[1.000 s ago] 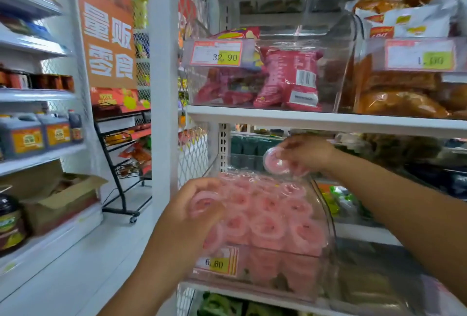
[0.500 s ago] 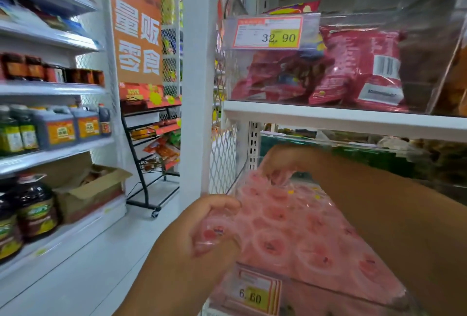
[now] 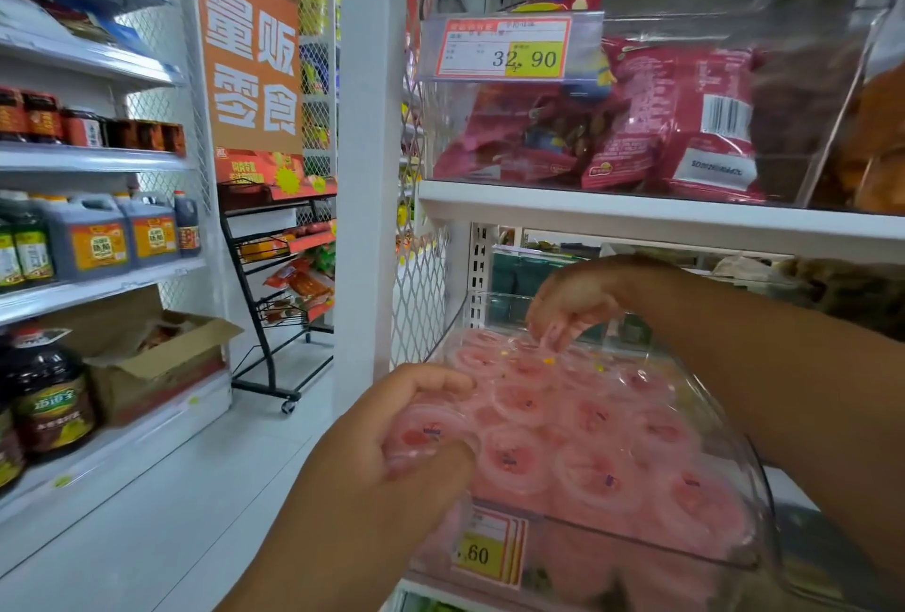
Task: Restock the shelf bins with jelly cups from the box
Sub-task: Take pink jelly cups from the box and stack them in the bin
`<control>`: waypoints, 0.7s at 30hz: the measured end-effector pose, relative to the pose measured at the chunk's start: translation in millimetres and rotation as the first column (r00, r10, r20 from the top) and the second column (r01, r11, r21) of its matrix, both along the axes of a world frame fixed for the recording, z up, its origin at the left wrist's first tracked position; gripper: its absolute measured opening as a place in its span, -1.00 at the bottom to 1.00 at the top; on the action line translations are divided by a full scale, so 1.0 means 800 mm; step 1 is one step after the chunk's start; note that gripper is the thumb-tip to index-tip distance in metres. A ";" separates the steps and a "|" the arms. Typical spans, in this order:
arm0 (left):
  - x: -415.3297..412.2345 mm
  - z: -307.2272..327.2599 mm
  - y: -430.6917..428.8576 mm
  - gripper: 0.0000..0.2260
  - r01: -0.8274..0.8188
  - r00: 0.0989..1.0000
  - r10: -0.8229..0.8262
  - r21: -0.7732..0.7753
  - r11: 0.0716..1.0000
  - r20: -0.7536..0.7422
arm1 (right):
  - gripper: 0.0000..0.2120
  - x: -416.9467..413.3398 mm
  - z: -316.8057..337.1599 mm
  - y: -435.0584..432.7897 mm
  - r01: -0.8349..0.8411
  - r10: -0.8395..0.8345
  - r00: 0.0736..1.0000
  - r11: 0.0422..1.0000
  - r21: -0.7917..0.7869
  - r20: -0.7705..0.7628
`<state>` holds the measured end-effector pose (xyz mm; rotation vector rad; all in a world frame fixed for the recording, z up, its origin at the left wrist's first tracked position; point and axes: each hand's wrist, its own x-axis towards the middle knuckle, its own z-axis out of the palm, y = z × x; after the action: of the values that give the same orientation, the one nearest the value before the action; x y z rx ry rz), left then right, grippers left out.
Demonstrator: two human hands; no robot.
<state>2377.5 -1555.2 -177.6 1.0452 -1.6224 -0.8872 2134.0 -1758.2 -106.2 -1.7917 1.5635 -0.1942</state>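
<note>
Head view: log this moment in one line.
left hand: grips jelly cup at bin front | right hand: touches back-row cups | bin: nearly full

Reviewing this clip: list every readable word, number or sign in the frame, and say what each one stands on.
"32.90": upper price tag, on the upper clear bin.
".60": lower price tag, on the jelly cup bin; its leading digit is hidden behind the left hand.
"量贩零食": orange banner.
Too blurred to read: the labels on the jugs and the print on the red snack packets.
</note>
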 end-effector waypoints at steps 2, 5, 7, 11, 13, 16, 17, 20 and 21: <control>-0.003 0.000 0.000 -0.71 -0.009 1.000 0.009 0.000 1.000 0.002 | -0.88 0.003 0.002 0.009 -0.009 0.005 0.997 0.998 -0.054 -0.075; -0.005 0.001 0.001 -0.71 -0.035 0.999 0.035 -0.003 0.999 0.002 | -0.69 0.008 -0.004 0.016 -0.019 -0.032 0.967 0.981 -0.195 -0.253; -0.005 0.002 0.002 -0.71 -0.040 0.999 0.040 -0.007 0.999 0.005 | -0.67 0.008 -0.011 0.018 -0.032 -0.050 0.951 0.966 -0.258 -0.306; -0.008 0.006 0.000 -0.70 -0.029 1.000 0.029 -0.008 1.000 0.010 | -0.84 0.005 -0.021 0.019 -0.006 -0.045 0.980 0.967 -0.255 -0.193; -0.012 0.009 -0.001 -0.71 -0.024 0.999 0.025 -0.015 1.000 0.029 | -0.80 0.006 -0.026 0.022 0.002 -0.063 0.976 0.960 -0.281 -0.207; -0.022 0.016 -0.005 -0.74 -0.005 0.999 0.006 -0.029 1.000 0.043 | -0.74 0.007 -0.033 0.026 0.006 -0.102 0.962 0.935 -0.354 -0.252; -0.026 0.018 -0.007 -0.75 0.002 0.999 -0.001 -0.033 0.999 0.051 | -0.74 0.008 -0.034 0.027 -0.013 -0.097 0.957 0.928 -0.374 -0.275; -0.036 0.024 -0.016 -0.60 0.017 0.996 -0.011 -0.059 0.998 0.089 | -0.75 0.005 -0.031 0.033 -0.042 -0.063 0.966 0.920 -0.390 -0.252; -0.039 0.025 -0.020 -0.57 0.007 0.994 0.001 -0.075 0.997 0.105 | -0.72 0.003 -0.028 0.035 -0.055 -0.052 0.965 0.918 -0.393 -0.256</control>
<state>2346.7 -1571.2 -157.6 1.0518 -1.7320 -0.7782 2136.3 -1729.8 -128.8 -2.2073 1.8062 -0.3021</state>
